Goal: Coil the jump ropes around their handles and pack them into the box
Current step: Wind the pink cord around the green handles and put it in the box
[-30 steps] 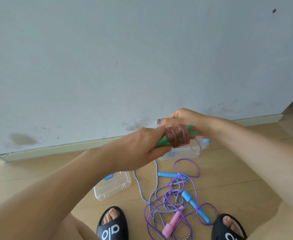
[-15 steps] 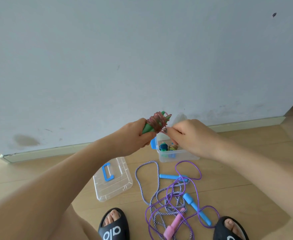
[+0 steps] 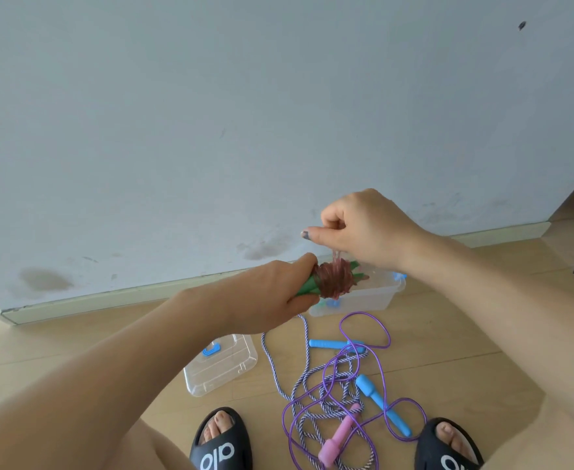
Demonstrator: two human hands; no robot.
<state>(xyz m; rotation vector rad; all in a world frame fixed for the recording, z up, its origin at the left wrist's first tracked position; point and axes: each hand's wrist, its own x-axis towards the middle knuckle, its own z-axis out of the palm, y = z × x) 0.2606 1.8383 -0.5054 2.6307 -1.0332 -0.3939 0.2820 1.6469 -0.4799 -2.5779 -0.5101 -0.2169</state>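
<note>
My left hand (image 3: 272, 293) grips a pair of green handles (image 3: 307, 286) with a reddish-pink rope (image 3: 335, 279) coiled thickly around them. My right hand (image 3: 363, 228) is above the coil and pinches the rope's loose end, pulled taut upward. Behind and below them a clear plastic box (image 3: 370, 295) stands on the floor by the wall, with some coloured things inside. On the floor lie a purple rope (image 3: 377, 327) with a pink handle (image 3: 338, 435) and a blue-white braided rope (image 3: 304, 337) with blue handles (image 3: 380, 403), tangled together.
The box's clear lid (image 3: 221, 364) with a blue latch lies on the wooden floor to the left. My feet in black slippers (image 3: 221, 442) are at the bottom edge. A grey wall with a skirting board (image 3: 109, 300) stands close behind the box.
My right hand rose from beside the coil to above it, drawing the rope end upward. The left hand lowered the handles and tilted them flatter.
</note>
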